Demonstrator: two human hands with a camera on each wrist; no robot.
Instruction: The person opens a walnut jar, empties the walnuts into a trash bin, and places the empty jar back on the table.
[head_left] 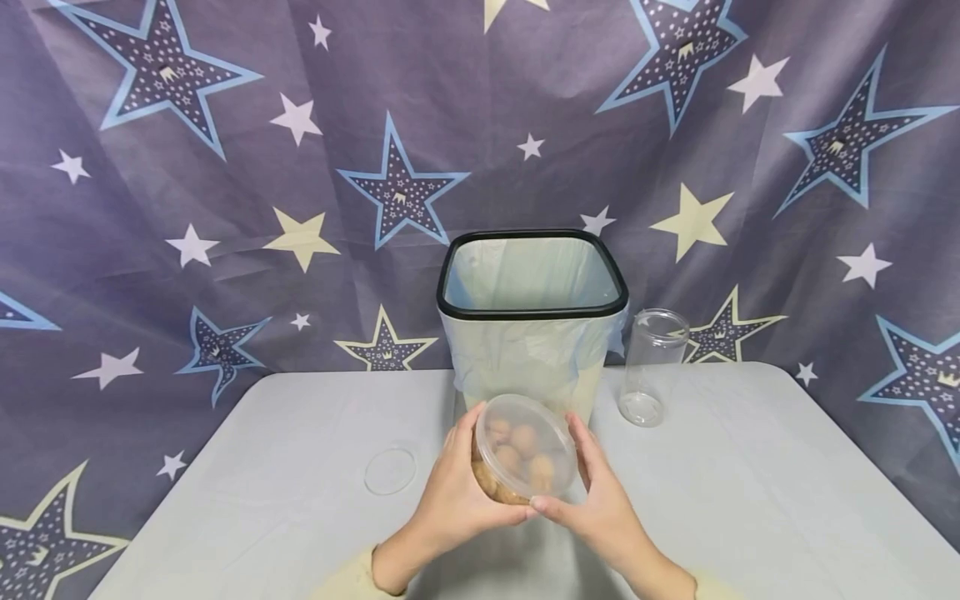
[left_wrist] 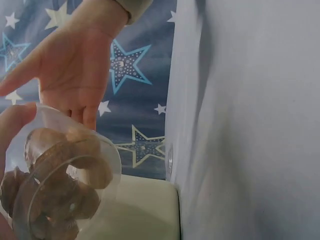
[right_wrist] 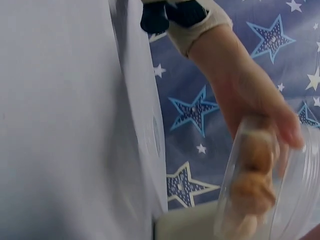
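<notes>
Both hands hold a clear round plastic tub (head_left: 491, 483) of walnuts above the middle of the table, in front of the bin. Its translucent lid (head_left: 536, 417) tilts towards the head camera, with walnuts showing through. My left hand (head_left: 453, 492) grips the tub's left side, thumb along the front. My right hand (head_left: 600, 500) spans the lid's right edge, thumb tip on the near rim and fingers on the far side. In the left wrist view the walnuts (left_wrist: 65, 185) lie inside the tub; the right fingertips are hidden behind it.
A bin (head_left: 525, 358) with a black rim and a pale liner stands at the table's back. Right of it is a clear upright jar (head_left: 648, 367). A clear round disc (head_left: 390, 471) lies left of my hands. Star-patterned cloth (head_left: 300, 192) hangs behind the table.
</notes>
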